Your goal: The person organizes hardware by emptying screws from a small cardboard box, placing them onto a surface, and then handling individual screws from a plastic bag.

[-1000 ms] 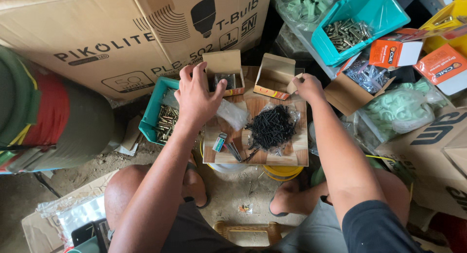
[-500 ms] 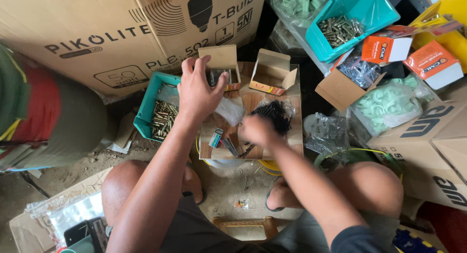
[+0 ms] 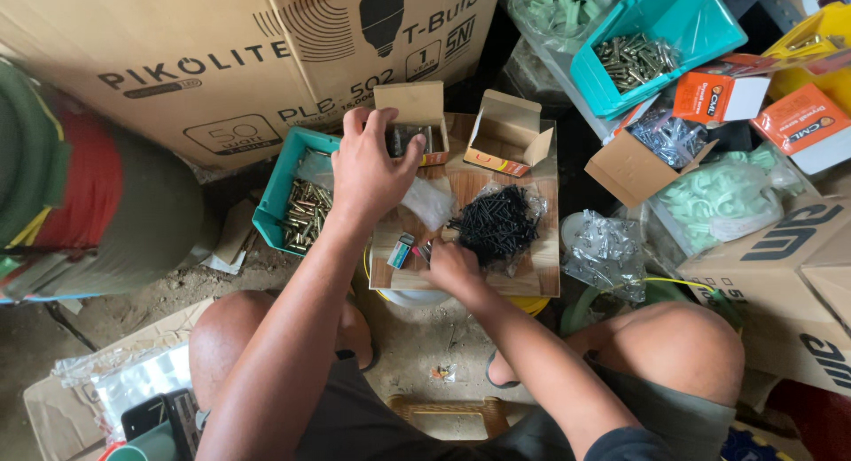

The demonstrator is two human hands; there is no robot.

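Soft daylight, perhaps blurred left edge

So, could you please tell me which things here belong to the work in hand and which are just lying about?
In hand:
left hand on small open carton
right hand at pile of black screws
wooden board

Lying about:
second open carton
teal bin of brass pieces
orange packets
bags of green clips

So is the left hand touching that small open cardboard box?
Touching. In the head view, the left hand has its fingers curled over the small open box.
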